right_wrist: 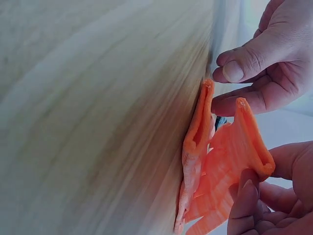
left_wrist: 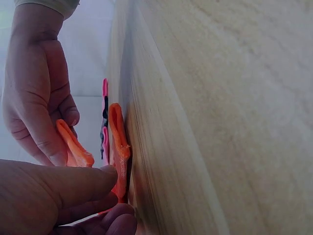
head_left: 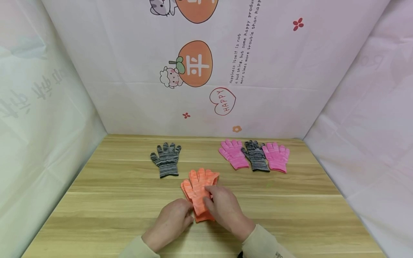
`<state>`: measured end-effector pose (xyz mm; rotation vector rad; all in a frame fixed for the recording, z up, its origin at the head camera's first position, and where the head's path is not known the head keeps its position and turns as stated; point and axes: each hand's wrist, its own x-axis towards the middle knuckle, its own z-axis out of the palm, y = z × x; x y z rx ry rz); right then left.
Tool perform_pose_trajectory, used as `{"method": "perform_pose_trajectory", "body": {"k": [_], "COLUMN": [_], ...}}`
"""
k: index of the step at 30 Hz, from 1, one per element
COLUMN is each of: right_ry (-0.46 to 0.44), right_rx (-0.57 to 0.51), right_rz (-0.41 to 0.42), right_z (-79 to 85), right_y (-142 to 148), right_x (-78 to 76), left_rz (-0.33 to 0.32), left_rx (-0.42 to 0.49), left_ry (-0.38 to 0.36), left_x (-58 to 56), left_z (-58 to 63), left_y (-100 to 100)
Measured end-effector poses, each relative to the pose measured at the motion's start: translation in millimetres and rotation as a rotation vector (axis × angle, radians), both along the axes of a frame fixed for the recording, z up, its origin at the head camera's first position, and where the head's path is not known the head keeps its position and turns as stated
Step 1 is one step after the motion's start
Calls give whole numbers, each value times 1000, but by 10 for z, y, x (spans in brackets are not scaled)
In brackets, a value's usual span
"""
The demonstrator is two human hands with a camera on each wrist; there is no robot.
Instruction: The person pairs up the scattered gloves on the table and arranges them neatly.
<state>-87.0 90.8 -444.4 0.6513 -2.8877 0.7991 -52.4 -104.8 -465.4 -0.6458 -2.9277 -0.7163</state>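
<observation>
Two orange knit gloves lie one over the other, fingers pointing away. My right hand [head_left: 226,208] pinches the upper orange glove [head_left: 197,191] at its right side; in the right wrist view its cuff [right_wrist: 250,134] is lifted off the glove below. The lower orange glove [right_wrist: 195,132] lies flat on the table, its cuff edge [head_left: 204,217] showing beneath the upper one. At the left edge of the pair is my left hand [head_left: 172,218], thumb and fingers loosely bent and apart, fingertips right beside the lower glove's cuff.
A grey-black striped glove [head_left: 167,161] lies back left on the wooden table [head_left: 106,200]. Back right, a pink glove [head_left: 234,154], another dark striped glove [head_left: 257,157] and a second pink glove [head_left: 276,157] lie side by side. White printed sheeting [head_left: 135,89] encloses the back and sides.
</observation>
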Motion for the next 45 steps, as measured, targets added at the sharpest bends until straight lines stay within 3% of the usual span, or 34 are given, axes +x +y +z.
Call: {"method": "perform_pose_trajectory", "body": {"k": [15,26,33,45], "right_ry": [-120,-150,-190,-239], "right_rx": [15,36,66,72], "right_rz": [-8,-19,-33,-37], "right_z": [-58,-103,-137,-151], "right_y": [49,85,107,125], "right_x": [-7,-6,5,1], "left_rz": [15,13,0,-13], "left_rx": [-17,20,-7,-8], "left_ry": [-60,-93,-114,-47], "left_x": [5,-11,-27,-14], "left_z": [24,31,5,-40], "left_y": [27,102,169,205]}}
